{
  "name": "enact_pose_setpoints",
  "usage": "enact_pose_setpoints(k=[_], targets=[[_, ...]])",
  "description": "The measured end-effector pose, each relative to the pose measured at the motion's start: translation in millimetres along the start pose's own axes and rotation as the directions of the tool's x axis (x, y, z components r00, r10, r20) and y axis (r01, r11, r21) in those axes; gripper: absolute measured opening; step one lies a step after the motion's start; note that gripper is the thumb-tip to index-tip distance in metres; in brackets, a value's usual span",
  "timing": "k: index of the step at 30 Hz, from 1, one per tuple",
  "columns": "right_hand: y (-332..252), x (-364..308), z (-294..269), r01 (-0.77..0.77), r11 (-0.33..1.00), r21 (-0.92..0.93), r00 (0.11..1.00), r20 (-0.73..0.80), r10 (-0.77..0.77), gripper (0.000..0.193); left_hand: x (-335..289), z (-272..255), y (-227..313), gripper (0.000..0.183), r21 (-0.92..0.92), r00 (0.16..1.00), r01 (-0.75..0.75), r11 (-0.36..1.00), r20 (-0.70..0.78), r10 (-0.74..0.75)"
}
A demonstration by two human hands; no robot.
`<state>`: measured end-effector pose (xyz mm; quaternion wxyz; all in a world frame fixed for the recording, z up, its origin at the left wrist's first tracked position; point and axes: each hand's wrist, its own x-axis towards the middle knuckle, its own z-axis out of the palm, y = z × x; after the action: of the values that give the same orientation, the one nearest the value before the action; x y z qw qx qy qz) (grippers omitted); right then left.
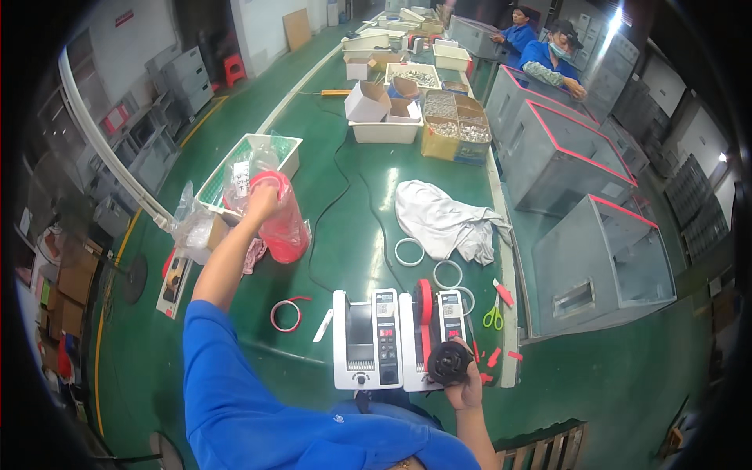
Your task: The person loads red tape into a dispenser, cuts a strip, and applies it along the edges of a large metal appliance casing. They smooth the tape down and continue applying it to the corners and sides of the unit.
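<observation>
My left hand [264, 202] reaches out to the far left, its fingers closed at the top of a stack of red tape rolls [286, 235] wrapped in clear plastic. Low on the right, my right hand [468, 390] grips a black round tape hub [450, 363]. That hub is held over the front of a white tape dispenser [417, 384], which carries a narrow red tape roll [424, 301]. Beside it on the left stands a second white tape dispenser [360, 345], with no roll visible in its bay.
On the green table lie a partly used red tape roll [285, 316], a white cutter [323, 326], empty rings [409, 251], a grey cloth [445, 215], and green scissors [493, 317]. Parts boxes [454, 149] stand farther back. Grey metal cabinets [603, 270] line the right; two people work there.
</observation>
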<state>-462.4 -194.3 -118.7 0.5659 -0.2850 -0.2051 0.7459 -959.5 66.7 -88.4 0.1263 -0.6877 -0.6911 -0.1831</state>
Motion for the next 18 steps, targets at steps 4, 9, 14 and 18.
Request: enact_pose_setpoints(k=[4, 9, 14, 18], targets=[[1, 0, 4, -0.006, 1.000, -0.008, 1.000, 0.017, 0.006, 0.072, -8, 12, -10, 0.020, -0.012, 0.997, 0.080, 0.997, 0.006, -0.080], [0, 0, -1, -0.027, 1.000, 0.005, 0.999, 0.042, 0.027, 0.070, -3, 1, -14, 0.025, -0.122, 0.946, 0.277, 0.953, 0.205, -0.249], [4, 1, -8, -0.035, 0.999, 0.025, 0.998, 0.056, 0.033, 0.069, 2, -3, 7, 0.029, 0.081, 0.942, 0.265, 0.961, 0.191, -0.275], [0, -3, -5, -0.023, 0.999, 0.026, 0.999, 0.047, 0.022, 0.068, 2, 7, -4, 0.033, -0.168, 0.957, 0.290, 0.942, 0.065, -0.283]])
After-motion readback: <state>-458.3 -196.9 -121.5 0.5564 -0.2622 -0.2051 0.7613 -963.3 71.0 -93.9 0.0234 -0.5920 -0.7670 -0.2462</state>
